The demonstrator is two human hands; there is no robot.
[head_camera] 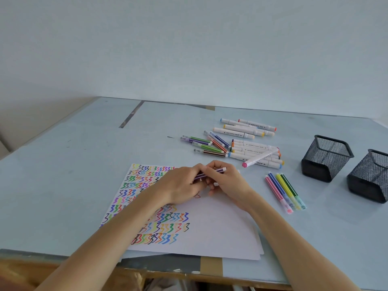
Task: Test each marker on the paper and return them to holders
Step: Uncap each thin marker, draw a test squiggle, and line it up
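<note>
Both hands meet over the white paper (210, 225), which carries rows of coloured zigzag marks. My left hand (180, 184) and my right hand (225, 181) together hold a purple striped marker (210, 172), its white end pointing right. Its other end is hidden between my fingers. Several thin striped markers (206, 144) and several thick white markers (255, 153) lie loose behind the paper. A row of thin markers (283, 190) in pink, blue, yellow and green lies to the right. Two black mesh holders (326, 158) (369, 177) stand at the far right.
The light blue table (73, 164) ends in a front edge just below the paper. A pale wall runs behind the table. A few more thick white markers (245, 128) lie near the back. Below the front edge, wooden parts show.
</note>
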